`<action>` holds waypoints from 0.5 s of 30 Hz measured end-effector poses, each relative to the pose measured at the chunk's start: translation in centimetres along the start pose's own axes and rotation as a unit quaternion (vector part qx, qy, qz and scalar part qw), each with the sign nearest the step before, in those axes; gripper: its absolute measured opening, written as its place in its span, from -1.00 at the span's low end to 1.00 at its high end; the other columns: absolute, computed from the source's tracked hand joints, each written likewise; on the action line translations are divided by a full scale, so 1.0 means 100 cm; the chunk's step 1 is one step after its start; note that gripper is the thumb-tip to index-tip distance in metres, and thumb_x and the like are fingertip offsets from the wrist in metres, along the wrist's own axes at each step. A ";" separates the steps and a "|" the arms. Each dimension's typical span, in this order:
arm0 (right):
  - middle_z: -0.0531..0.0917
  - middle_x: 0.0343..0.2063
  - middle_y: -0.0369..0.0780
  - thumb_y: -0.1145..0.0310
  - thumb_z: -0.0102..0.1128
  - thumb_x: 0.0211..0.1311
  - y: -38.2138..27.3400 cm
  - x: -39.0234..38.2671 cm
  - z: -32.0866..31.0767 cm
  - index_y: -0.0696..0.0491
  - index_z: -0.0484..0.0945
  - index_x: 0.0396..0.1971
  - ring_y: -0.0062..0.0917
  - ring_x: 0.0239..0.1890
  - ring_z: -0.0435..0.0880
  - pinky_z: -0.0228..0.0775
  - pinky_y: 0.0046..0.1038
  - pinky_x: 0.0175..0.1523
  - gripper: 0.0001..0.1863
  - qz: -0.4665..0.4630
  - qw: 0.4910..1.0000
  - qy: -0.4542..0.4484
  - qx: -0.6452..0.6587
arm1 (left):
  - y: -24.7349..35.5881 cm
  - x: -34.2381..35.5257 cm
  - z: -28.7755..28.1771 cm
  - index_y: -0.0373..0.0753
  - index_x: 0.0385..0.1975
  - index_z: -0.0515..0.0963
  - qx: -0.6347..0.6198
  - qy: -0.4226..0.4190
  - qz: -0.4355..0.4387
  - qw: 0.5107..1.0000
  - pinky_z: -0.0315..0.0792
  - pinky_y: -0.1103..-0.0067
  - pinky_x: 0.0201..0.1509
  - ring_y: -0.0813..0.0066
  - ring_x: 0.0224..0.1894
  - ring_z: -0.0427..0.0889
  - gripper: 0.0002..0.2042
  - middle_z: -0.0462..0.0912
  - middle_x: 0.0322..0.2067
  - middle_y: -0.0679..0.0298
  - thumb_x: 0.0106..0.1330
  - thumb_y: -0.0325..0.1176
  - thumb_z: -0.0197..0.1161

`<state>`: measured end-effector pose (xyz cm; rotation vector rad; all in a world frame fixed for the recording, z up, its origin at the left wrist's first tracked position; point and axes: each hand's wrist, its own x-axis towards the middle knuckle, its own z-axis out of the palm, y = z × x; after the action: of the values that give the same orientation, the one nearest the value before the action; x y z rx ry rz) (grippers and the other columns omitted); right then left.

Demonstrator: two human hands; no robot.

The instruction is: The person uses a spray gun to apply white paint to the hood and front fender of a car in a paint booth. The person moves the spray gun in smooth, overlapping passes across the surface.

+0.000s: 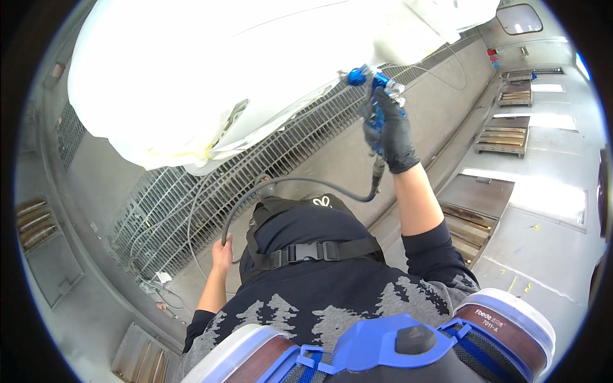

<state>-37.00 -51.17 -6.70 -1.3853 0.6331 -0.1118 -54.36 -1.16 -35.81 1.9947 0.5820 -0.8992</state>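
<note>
My right hand (397,137), in a black glove, is closed around the grip of a blue and silver spray gun (380,81). The gun is raised close to a large white body (211,70), whose surface is washed out by glare. White sheeting with a yellow strip hangs along its lower edge. A dark air hose (300,180) runs from the base of the gun, loops past my waist and reaches my bare left hand (222,254). The fingers of that hand are closed on the hose, low at my left side.
Metal floor grating (185,210) stretches below the white body. A thin cable (190,220) and several lines lie over it at the left. Slatted filter panels (504,135) line the grey right wall, near a window (519,19). A respirator (389,341) fills the bottom edge.
</note>
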 end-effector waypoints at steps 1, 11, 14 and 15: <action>0.56 -0.55 -0.37 -0.03 0.25 0.42 -0.004 0.011 -0.008 -0.09 0.50 -0.29 -0.75 -0.80 0.26 0.01 -0.62 -0.69 -0.68 -0.001 0.999 0.039 -0.013 | 0.005 -0.002 0.007 -0.30 -0.56 0.46 0.002 -0.002 0.003 1.000 0.29 0.41 -0.47 0.52 -0.58 0.37 -0.48 0.39 -0.67 0.36 0.48 0.07 0.19; 0.43 -0.55 -0.39 -0.16 0.19 0.41 -0.057 0.085 -0.096 -0.12 0.56 -0.16 -0.77 -0.75 0.23 0.00 -0.64 -0.65 -0.61 -0.104 0.982 0.146 -0.056 | 0.057 -0.023 0.106 -0.37 -0.31 0.64 -0.124 0.016 0.139 0.982 0.43 0.49 -0.22 0.60 -0.36 0.47 -0.56 0.61 -0.51 0.30 0.47 -0.01 0.24; 0.40 -0.56 -0.40 -0.16 0.09 0.49 -0.060 0.098 -0.093 -0.02 0.58 -0.13 -0.74 -0.73 0.25 0.06 -0.60 -0.66 -0.54 -0.127 0.976 0.146 -0.097 | 0.063 -0.019 0.121 -0.38 -0.33 0.62 -0.062 0.055 0.128 0.988 0.43 0.47 -0.23 0.57 -0.37 0.47 -0.55 0.61 -0.51 0.30 0.47 0.00 0.24; 0.39 -0.55 -0.40 -0.16 0.07 0.51 -0.060 0.100 -0.090 -0.04 0.59 -0.09 -0.75 -0.72 0.25 0.06 -0.61 -0.65 -0.55 -0.113 0.985 0.109 -0.067 | 0.064 -0.019 0.127 -0.38 -0.35 0.61 -0.081 0.055 0.119 0.988 0.42 0.46 -0.24 0.56 -0.38 0.46 -0.54 0.59 -0.52 0.32 0.48 0.00 0.23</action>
<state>-31.29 -64.68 -5.04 -1.5855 0.6711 -0.4136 -56.03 -15.44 -35.89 1.9257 0.4514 -0.5825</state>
